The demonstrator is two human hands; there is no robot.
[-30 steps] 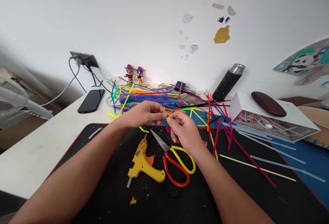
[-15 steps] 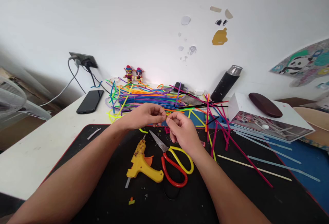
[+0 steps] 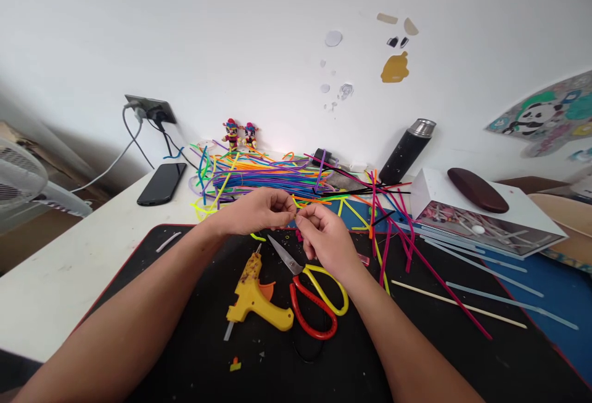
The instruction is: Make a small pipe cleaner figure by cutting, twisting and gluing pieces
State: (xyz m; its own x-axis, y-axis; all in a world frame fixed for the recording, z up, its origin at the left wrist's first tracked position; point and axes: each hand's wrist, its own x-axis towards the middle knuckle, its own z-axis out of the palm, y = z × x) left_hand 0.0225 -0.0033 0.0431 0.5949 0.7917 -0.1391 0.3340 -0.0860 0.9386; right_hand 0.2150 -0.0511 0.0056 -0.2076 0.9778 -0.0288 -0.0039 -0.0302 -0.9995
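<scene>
My left hand point(image 3: 263, 210) and my right hand point(image 3: 324, 233) meet fingertip to fingertip above the far part of the black mat point(image 3: 185, 353). Both are closed in a pinch; whatever is between the fingers is too small or hidden to name. Just below them lie scissors point(image 3: 314, 301) with one red and one yellow handle, blades pointing up and left. A yellow glue gun point(image 3: 254, 295) rests left of the scissors, with a clear glue stick poking out of its back. Behind the hands is a pile of colourful pipe cleaners point(image 3: 268, 178).
Magenta pipe cleaners point(image 3: 444, 286), a wooden stick point(image 3: 457, 303) and clear glue sticks point(image 3: 490, 270) lie at right. A white box point(image 3: 522, 208) and black thermos point(image 3: 407, 153) stand behind. A phone point(image 3: 161, 184) lies at left; two small figures point(image 3: 240, 134) stand by the wall.
Hands stay together in the same place, with only a slight shift of the fingertips. The camera view has moved a little. Nothing on the mat has been picked up or put down.
</scene>
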